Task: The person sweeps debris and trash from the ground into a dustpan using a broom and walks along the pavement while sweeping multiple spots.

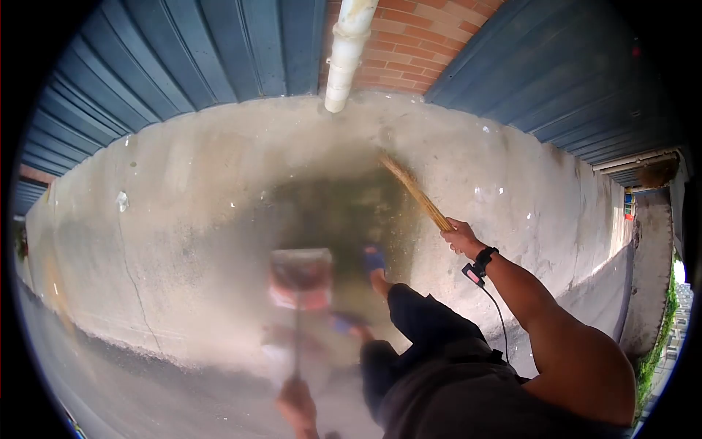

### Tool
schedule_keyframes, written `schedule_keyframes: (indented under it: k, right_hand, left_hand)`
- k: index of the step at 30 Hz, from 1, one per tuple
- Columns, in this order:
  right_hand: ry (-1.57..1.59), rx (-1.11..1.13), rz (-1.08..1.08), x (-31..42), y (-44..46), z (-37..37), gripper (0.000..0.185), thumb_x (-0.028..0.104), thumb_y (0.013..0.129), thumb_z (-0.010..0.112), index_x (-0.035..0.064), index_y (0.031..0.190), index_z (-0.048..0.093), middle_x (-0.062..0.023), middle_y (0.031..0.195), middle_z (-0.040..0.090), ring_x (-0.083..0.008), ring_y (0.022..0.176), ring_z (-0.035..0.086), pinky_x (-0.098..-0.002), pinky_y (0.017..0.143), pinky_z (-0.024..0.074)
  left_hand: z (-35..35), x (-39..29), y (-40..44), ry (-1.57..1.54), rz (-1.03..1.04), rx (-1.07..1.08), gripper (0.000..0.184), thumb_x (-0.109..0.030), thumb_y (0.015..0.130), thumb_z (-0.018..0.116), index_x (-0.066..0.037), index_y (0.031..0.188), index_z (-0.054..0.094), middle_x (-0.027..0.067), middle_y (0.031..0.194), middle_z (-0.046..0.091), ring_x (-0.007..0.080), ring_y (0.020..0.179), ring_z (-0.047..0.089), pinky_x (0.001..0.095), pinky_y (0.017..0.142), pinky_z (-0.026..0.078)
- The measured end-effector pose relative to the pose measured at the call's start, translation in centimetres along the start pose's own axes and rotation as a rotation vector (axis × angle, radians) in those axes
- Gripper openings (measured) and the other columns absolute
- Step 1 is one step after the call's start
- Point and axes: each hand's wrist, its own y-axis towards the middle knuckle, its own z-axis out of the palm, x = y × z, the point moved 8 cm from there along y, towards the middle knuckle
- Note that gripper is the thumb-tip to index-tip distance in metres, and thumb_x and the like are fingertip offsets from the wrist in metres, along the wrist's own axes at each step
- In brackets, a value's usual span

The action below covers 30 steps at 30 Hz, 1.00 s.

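Note:
My right hand [462,238] is wrapped round the near end of a bundle of thin straw-coloured sticks, a stick broom [415,192]. The broom slants up and to the left, its far tip over a dark, damp-looking patch of the concrete ground. Lower down, my left hand [296,404] is closed on the long thin handle of a dustpan [300,279]. The pan looks red with a pale front edge and lies left of my feet; this part of the view is blurred, so its contents cannot be made out.
A white drainpipe [347,55] comes down a brick wall [409,40] between blue corrugated metal panels [197,51]. White scraps [122,201] lie on the concrete. My feet in blue sandals [374,259] stand right of the dustpan. A cable hangs from my right wrist.

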Motion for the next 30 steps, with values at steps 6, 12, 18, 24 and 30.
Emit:
schedule_keyframes:
  k: [6,12,18,24,30]
  right_hand:
    - [0.003,-0.191,-0.009,4.8,11.2,-12.4,0.017,0.018,0.086,0.066,0.0127,0.102,0.064,0.0011,0.066,0.052,-0.0118,0.046,0.049,-0.0287,0.038,0.0376]
    - [0.190,-0.153,-0.037,9.3,23.8,-19.3,0.012,0.017,0.085,0.068,0.0119,0.087,0.057,0.0011,0.061,0.048,-0.0118,0.044,0.044,-0.0304,0.038,0.0329]
    - [0.057,-0.081,-0.115,10.8,29.2,-14.1,0.015,0.017,0.085,0.065,0.0096,0.097,0.061,-0.0048,0.063,0.056,-0.0168,0.046,0.054,-0.0332,0.040,0.0403]
    - [-0.391,0.119,-0.322,8.4,14.8,-3.7,0.052,0.019,0.084,0.065,0.0193,0.136,0.059,-0.0177,0.090,0.072,-0.0343,0.080,0.071,-0.0441,0.070,0.0557]
    - [-0.354,0.092,-0.300,9.6,9.7,-3.8,0.057,0.024,0.085,0.064,0.0222,0.141,0.056,-0.0188,0.101,0.071,-0.0383,0.092,0.069,-0.0439,0.079,0.0545]
  left_hand:
    - [1.3,-10.8,7.8,0.117,0.068,0.028,0.022,-0.018,0.085,0.067,0.001,0.095,0.070,0.0214,0.064,0.058,0.0326,0.054,0.058,0.0438,0.054,0.044]
    - [4.1,-19.8,16.8,0.216,0.151,0.124,0.023,-0.014,0.088,0.066,0.000,0.105,0.072,0.0187,0.062,0.053,0.0240,0.051,0.051,0.0361,0.053,0.044]
    - [8.4,-25.8,24.1,0.277,0.131,0.165,0.023,-0.013,0.087,0.068,-0.001,0.106,0.072,0.0184,0.067,0.059,0.0252,0.055,0.057,0.0347,0.058,0.048]
    - [9.9,-29.0,27.0,0.334,0.187,0.197,0.023,-0.014,0.087,0.070,-0.003,0.107,0.072,0.0194,0.070,0.063,0.0327,0.061,0.065,0.0382,0.060,0.051]
    - [10.0,-28.9,26.8,0.344,0.176,0.227,0.018,-0.016,0.088,0.071,-0.004,0.101,0.070,0.0196,0.072,0.066,0.0407,0.069,0.067,0.0445,0.061,0.051]
